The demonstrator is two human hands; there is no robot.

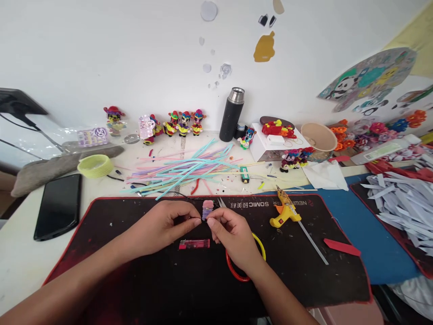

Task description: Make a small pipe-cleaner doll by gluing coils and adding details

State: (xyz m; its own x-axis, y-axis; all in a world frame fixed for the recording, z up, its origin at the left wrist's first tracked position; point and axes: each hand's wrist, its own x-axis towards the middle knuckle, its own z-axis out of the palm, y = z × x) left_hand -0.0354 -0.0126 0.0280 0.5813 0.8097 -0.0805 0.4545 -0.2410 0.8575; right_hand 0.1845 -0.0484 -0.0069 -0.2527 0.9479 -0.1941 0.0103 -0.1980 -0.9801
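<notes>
A small fuzzy piece made of pink and purple pipe cleaner [207, 208] stands upright between my two hands. At its lower left edge, my left hand [172, 221] pinches with thumb and forefinger. The thumb and fingers of my right hand [233, 230] are closed at its lower right edge. Exactly what each fingertip grips is too small to make out. Under my right hand lie scissors with a red and yellow handle [233, 268], their blades pointing away from me. A pink lighter [194, 244] rests on the black mat [162, 289] just below my fingers.
Loose pastel pipe cleaners [189, 167] are heaped behind the mat. A yellow glue gun [286, 212] lies to the right with its glue stick. At the left are a phone [58, 206] and yellow-green coil [95, 166]. A black flask [232, 116] and several small figures [184, 123] line the wall.
</notes>
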